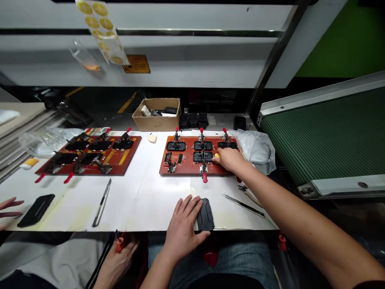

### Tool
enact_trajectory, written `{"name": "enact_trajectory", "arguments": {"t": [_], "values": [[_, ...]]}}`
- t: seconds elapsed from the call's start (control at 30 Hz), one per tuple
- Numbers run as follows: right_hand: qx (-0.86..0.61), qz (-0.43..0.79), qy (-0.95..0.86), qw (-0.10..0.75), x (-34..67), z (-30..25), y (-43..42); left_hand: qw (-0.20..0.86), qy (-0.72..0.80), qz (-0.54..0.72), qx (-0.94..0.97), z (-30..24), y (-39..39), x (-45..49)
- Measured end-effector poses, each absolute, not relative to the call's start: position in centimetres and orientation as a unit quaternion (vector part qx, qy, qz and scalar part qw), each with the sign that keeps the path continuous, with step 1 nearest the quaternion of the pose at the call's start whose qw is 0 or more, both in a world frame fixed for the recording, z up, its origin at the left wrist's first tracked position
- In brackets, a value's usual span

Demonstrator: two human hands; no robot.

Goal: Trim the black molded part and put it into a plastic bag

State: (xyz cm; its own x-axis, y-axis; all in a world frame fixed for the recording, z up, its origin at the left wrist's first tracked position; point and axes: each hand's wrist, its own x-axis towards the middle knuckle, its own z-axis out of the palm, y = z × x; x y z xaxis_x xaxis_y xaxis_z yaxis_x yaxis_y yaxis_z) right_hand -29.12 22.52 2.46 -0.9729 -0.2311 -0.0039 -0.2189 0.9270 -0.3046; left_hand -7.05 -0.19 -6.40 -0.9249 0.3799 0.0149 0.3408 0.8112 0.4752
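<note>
My left hand (pixel 184 224) lies flat near the table's front edge, its fingers resting on the left side of a black plastic part (pixel 205 215). My right hand (pixel 230 159) reaches out to the red fixture board (pixel 188 166) and presses on its lower right slot, with something small and yellow at the fingertips. The board holds several black parts (pixel 203 145) under red-handled toggle clamps (pixel 204 176). Whether the right hand grips anything is hidden by its back.
A second red fixture board (pixel 118 162) lies at left, with a craft knife (pixel 102 202) before it. Another person's hand (pixel 9 206) rests by a black part (pixel 36 209) at far left. Tweezers (pixel 242 204), a plastic bag (pixel 258 148), a cardboard box (pixel 157 114), a green conveyor (pixel 325 134).
</note>
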Motion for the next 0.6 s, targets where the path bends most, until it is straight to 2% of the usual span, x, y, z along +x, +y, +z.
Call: {"name": "enact_trajectory", "arguments": {"t": [0.1,0.17,0.23,0.33,0.37,0.4,0.43,0.47,0.53,0.6], "values": [[-0.118,-0.174,0.978,0.016,-28.8,3.4,22.2,0.046,0.951,0.242,0.185,-6.1,-0.2,-6.9],[-0.122,-0.202,0.972,0.000,-25.2,4.0,23.2,0.046,0.949,0.250,0.189,-6.1,-0.3,-6.9],[-0.139,-0.264,0.954,0.032,-19.2,3.8,25.7,0.050,0.945,0.258,0.193,-6.0,-0.4,-7.0],[-0.169,-0.489,0.804,0.294,-7.5,0.2,32.0,0.064,0.945,0.262,0.184,-5.9,-0.5,-7.0],[-0.127,-0.522,0.763,0.358,-3.5,-2.0,34.4,0.069,0.946,0.260,0.180,-5.8,-0.4,-7.0],[-0.044,-0.543,0.743,0.389,0.1,-4.6,36.9,0.073,0.947,0.256,0.177,-5.8,-0.4,-7.0],[0.061,-0.536,0.750,0.384,3.2,-7.5,39.2,0.077,0.948,0.251,0.177,-5.9,-0.3,-7.0],[0.159,-0.508,0.778,0.335,5.6,-10.5,41.2,0.080,0.949,0.245,0.183,-5.9,-0.1,-7.1],[0.318,-0.438,0.819,0.192,8.0,-15.8,43.9,0.084,0.950,0.228,0.198,-6.1,0.3,-7.5],[0.348,-0.418,0.836,0.070,7.5,-19.2,45.0,0.082,0.951,0.213,0.207,-6.0,0.8,-8.1]]}}
